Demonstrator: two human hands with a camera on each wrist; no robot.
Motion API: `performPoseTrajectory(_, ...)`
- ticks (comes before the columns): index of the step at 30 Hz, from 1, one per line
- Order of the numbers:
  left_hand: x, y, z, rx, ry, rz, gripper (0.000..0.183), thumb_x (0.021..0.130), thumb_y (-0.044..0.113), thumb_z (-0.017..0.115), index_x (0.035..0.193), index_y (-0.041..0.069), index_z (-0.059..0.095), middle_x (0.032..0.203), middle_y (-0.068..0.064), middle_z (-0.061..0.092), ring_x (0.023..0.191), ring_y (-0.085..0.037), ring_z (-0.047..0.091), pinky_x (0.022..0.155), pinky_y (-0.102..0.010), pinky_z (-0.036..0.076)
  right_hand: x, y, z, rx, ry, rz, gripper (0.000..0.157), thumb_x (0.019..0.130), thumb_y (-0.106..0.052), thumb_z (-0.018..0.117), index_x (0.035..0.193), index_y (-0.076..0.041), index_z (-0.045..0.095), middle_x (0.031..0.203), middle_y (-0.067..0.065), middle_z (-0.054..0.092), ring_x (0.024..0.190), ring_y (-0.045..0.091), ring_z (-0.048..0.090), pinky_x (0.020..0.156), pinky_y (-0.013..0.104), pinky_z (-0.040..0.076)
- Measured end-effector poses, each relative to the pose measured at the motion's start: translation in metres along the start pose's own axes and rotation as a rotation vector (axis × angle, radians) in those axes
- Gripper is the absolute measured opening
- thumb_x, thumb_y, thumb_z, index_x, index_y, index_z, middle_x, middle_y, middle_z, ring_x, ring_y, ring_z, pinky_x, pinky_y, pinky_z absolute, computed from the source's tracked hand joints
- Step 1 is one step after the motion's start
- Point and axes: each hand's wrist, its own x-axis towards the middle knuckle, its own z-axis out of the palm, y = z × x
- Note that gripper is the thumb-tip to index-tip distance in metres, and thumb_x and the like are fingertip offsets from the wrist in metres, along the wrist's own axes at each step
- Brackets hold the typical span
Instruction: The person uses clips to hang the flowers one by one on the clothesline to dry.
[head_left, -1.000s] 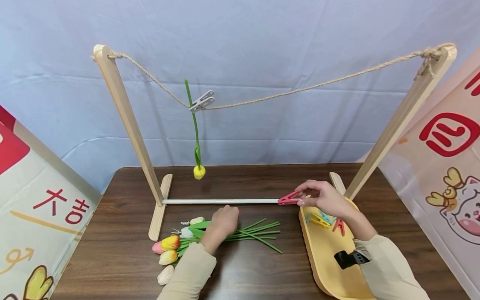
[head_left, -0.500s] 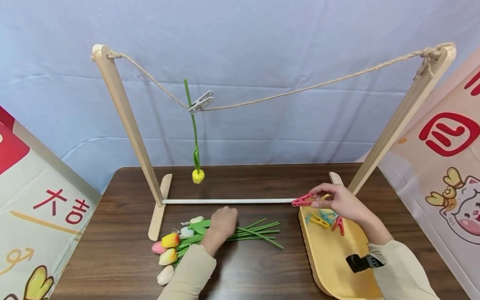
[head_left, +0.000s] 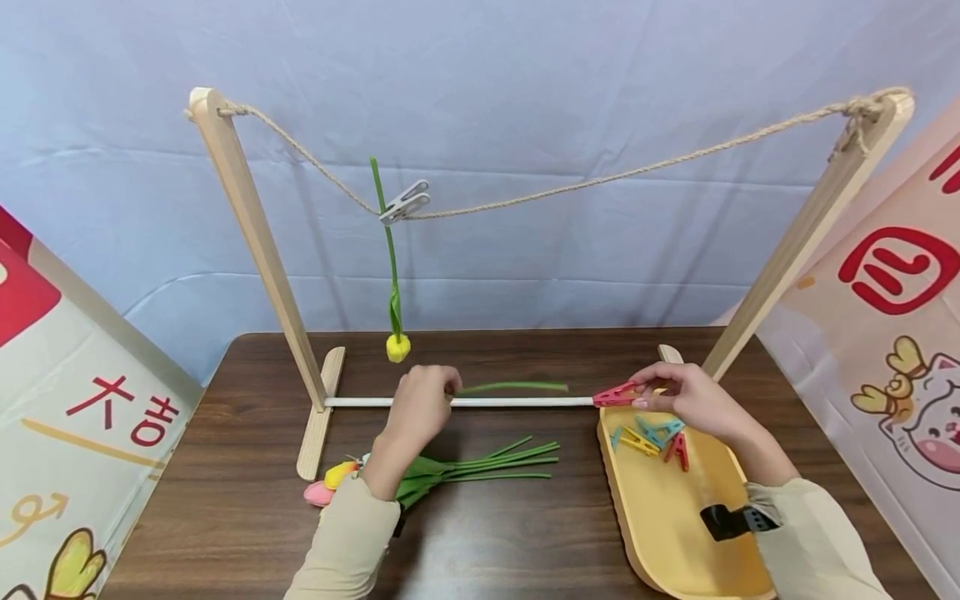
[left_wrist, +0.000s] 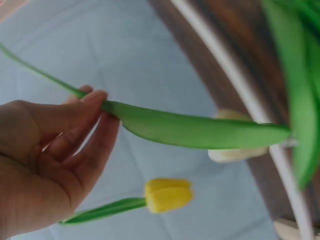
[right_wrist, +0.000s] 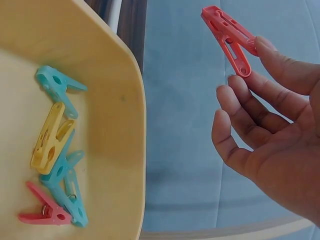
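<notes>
Tulip (left_wrist: 200, 132) in left grip (head_left: 418, 404), red clothespin (head_left: 613, 394) in right grip (head_left: 690, 400)

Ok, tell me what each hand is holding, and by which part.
The left hand pinches a tulip by its green stem, at the leaf's base. The right hand pinches a red clothespin by its handle ends.

I hold a pale, green-leaved tulip (left_wrist: 195, 131) above the desk (head_left: 517, 533), stem pointing toward its right edge, and pinch a red plastic clothespin (head_left: 611, 395) by its handles.
</notes>
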Motion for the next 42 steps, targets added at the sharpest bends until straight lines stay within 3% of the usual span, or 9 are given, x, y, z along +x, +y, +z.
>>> performPoseTrajectory(9,0.017,0.011,-0.036,-0.174,0.303,-0.024,0.011,0.076,-0.006,0.07,0.085,0.001,0.071,0.073,-0.008,0.068,0.066,-0.022,0.065,0.067,-0.04,0.05,0.005,-0.008,0.0,-0.03,-0.009,-0.006,0.025,0.085,-0.006,0.067,0.105,0.007,0.062,0.086,0.008,0.061,0.073,0.011,0.057,0.063,0.024,0.049)
performPoseTrajectory(15,0.026,0.017,-0.056,-0.215,0.432,-0.068,0.011,0.077,-0.005,0.07,0.087,-0.001,0.071,0.075,-0.01,0.069,0.068,-0.022,0.066,0.072,-0.04,0.048,0.013,-0.019,0.002,-0.061,-0.008,-0.042,0.023,0.084,-0.005,0.067,0.103,0.007,0.063,0.087,0.007,0.062,0.075,0.01,0.057,0.065,0.024,0.049)
performPoseTrajectory(22,0.029,0.02,-0.069,-0.214,0.48,-0.067,0.01,0.076,-0.006,0.07,0.086,-0.004,0.069,0.077,-0.014,0.069,0.069,-0.025,0.066,0.068,-0.039,0.05,0.032,-0.048,0.003,-0.128,-0.007,-0.121,0.02,0.082,-0.006,0.07,0.099,0.003,0.065,0.081,0.003,0.061,0.069,0.012,0.055,0.059,0.024,0.046)
performPoseTrajectory(30,0.031,0.021,-0.073,-0.23,0.492,-0.078,0.01,0.076,-0.006,0.07,0.086,-0.005,0.069,0.077,-0.014,0.069,0.068,-0.024,0.066,0.067,-0.037,0.051,0.066,-0.115,0.007,-0.253,0.019,-0.233,0.017,0.079,-0.007,0.073,0.095,-0.002,0.068,0.078,0.001,0.058,0.069,0.015,0.052,0.062,0.028,0.043)
performPoseTrajectory(36,0.032,0.02,-0.074,-0.213,0.501,-0.072,0.008,0.077,-0.004,0.07,0.085,-0.004,0.069,0.076,-0.013,0.069,0.068,-0.024,0.066,0.067,-0.037,0.05,0.093,-0.172,0.003,-0.21,0.053,-0.332,0.015,0.079,-0.003,0.072,0.092,0.001,0.067,0.079,0.006,0.059,0.068,0.018,0.051,0.059,0.026,0.041)
performPoseTrajectory(42,0.031,0.019,-0.074,-0.219,0.508,-0.075,0.008,0.078,-0.003,0.07,0.085,-0.004,0.069,0.076,-0.013,0.069,0.068,-0.024,0.066,0.068,-0.037,0.05,0.113,-0.214,0.003,-0.196,0.167,-0.337,0.016,0.08,-0.006,0.072,0.093,0.003,0.068,0.08,0.009,0.06,0.066,0.019,0.051,0.058,0.023,0.038)
